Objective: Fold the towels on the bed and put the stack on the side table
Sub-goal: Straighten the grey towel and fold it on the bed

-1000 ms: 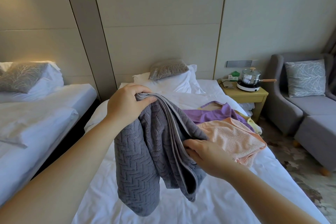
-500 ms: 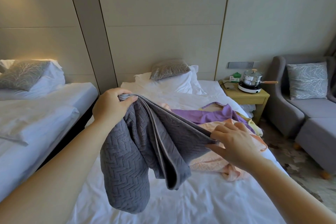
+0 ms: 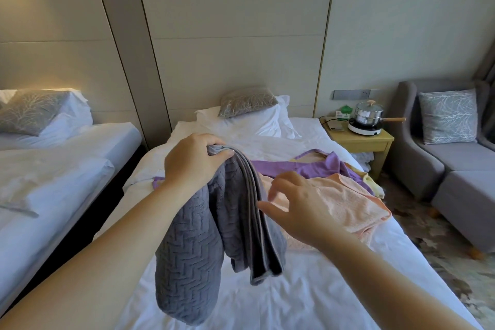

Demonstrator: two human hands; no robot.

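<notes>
Grey towel [image 3: 187, 249] (hanging from left hand [image 3: 191, 169]) partly hides pink towel [image 3: 348, 203].

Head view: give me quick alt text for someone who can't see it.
The left hand grips a gray towel by its top, hanging over the white bed, while the open right hand reaches toward its edge. A peach towel and a purple towel lie unfolded behind; the side table at right holds a pot.

4 towels: grey [image 3: 192, 249], purple [image 3: 316, 167], peach [image 3: 345, 203], yellow [image 3: 375, 190]. 2 beds [image 3: 308, 303] [image 3: 67, 158]. 3 patt. cushions [image 3: 247, 100] [image 3: 32, 110] [image 3: 450, 115]. 1 side table [image 3: 367, 139], 1 pot [image 3: 368, 114]. 2 hands: L [image 3: 192, 166], R [image 3: 297, 209].
</notes>
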